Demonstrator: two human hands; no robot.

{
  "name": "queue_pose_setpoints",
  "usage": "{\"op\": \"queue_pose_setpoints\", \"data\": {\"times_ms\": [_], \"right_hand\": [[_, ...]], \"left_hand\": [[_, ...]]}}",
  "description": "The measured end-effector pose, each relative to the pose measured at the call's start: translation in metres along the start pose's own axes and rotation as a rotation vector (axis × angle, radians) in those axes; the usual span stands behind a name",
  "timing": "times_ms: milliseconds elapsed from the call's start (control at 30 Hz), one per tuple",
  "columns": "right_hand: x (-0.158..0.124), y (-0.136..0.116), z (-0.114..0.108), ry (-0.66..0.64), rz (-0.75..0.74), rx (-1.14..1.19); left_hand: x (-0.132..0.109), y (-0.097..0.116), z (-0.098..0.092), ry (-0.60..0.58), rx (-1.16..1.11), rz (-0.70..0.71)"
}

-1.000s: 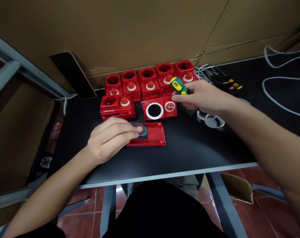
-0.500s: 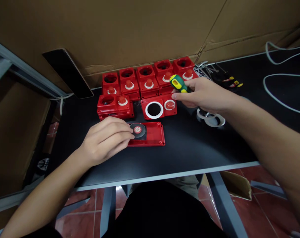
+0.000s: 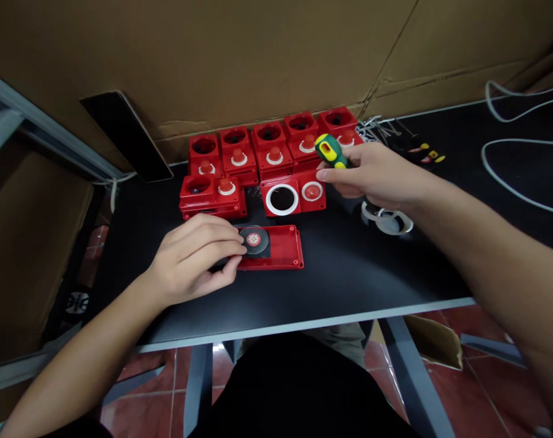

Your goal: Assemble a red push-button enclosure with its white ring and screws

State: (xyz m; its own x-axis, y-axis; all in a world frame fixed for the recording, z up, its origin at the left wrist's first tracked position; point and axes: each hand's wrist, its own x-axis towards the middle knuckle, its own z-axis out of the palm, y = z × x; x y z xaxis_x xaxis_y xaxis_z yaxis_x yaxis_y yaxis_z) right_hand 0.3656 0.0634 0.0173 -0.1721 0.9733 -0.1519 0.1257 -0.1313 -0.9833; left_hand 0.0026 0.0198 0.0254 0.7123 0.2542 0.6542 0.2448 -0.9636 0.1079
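In the head view, my left hand (image 3: pixel 198 258) curls over the left part of a shallow red housing (image 3: pixel 285 248). Its fingertips touch the edge of a round dark disc (image 3: pixel 259 243) with a red-and-white centre, which lies in the housing. My palm and fingers hide the housing's left end. My right hand (image 3: pixel 367 175) is closed on a green-and-yellow screwdriver (image 3: pixel 333 152), handle end pointing up and left; its shaft is hidden. Just left of and below that hand lies a red cover (image 3: pixel 291 182) with a white ring (image 3: pixel 294 207) and a round red lens (image 3: pixel 312 191).
Several red alarm boxes (image 3: pixel 274 154) stand in a row at the back, with one more box (image 3: pixel 198 198) before them. White rings (image 3: pixel 397 224), loose screws (image 3: pixel 381 129), yellow-tipped tools (image 3: pixel 431 157) and a white cable (image 3: pixel 499 176) lie to the right. A dark panel (image 3: pixel 130 137) leans at left.
My left thumb has moved down and away from the housing, while the fingertips stay at the disc. The right hand with the screwdriver has hardly moved.
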Motion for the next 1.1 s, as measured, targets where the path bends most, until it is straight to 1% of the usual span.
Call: {"op": "queue_pose_setpoints", "data": {"times_ms": [133, 233, 300, 333, 367, 400, 467, 567, 633, 700, 767, 933, 1100], "right_hand": [[-0.001, -0.006, -0.002, -0.003, -0.044, 0.138], [-0.005, -0.015, -0.001, -0.027, -0.076, 0.263], [-0.009, -0.022, 0.002, -0.056, -0.079, 0.341], [-0.012, -0.025, 0.005, -0.074, -0.076, 0.369], [-0.016, -0.028, 0.008, -0.089, -0.073, 0.39], [-0.019, -0.03, 0.013, -0.103, -0.073, 0.406], [-0.026, -0.032, 0.023, -0.136, -0.078, 0.418], [-0.037, -0.032, 0.04, -0.186, -0.078, 0.436], [-0.044, -0.031, 0.05, -0.214, -0.069, 0.444], [-0.048, -0.03, 0.056, -0.236, -0.058, 0.449], [-0.05, -0.029, 0.059, -0.248, -0.049, 0.453], [-0.047, -0.024, 0.06, -0.262, -0.034, 0.487], [-0.047, -0.02, 0.063, -0.333, 0.003, 0.476]], "left_hand": [[0.0, -0.006, -0.006, 0.063, 0.043, -0.031], [0.001, -0.014, -0.013, 0.141, 0.106, -0.062], [0.005, -0.019, -0.02, 0.209, 0.163, -0.081], [0.009, -0.019, -0.023, 0.222, 0.191, -0.09], [0.013, -0.019, -0.026, 0.211, 0.211, -0.107], [0.019, -0.018, -0.029, 0.174, 0.22, -0.121], [0.03, -0.013, -0.032, 0.06, 0.185, -0.199], [0.043, -0.004, -0.03, -0.058, 0.142, -0.224], [0.045, -0.001, -0.025, -0.099, 0.114, -0.236], [0.044, 0.0, -0.021, -0.087, 0.071, -0.246], [0.04, 0.001, -0.018, -0.051, 0.043, -0.251], [0.032, 0.0, -0.012, 0.02, 0.005, -0.242], [0.023, -0.002, -0.006, 0.077, -0.012, -0.25]]}}
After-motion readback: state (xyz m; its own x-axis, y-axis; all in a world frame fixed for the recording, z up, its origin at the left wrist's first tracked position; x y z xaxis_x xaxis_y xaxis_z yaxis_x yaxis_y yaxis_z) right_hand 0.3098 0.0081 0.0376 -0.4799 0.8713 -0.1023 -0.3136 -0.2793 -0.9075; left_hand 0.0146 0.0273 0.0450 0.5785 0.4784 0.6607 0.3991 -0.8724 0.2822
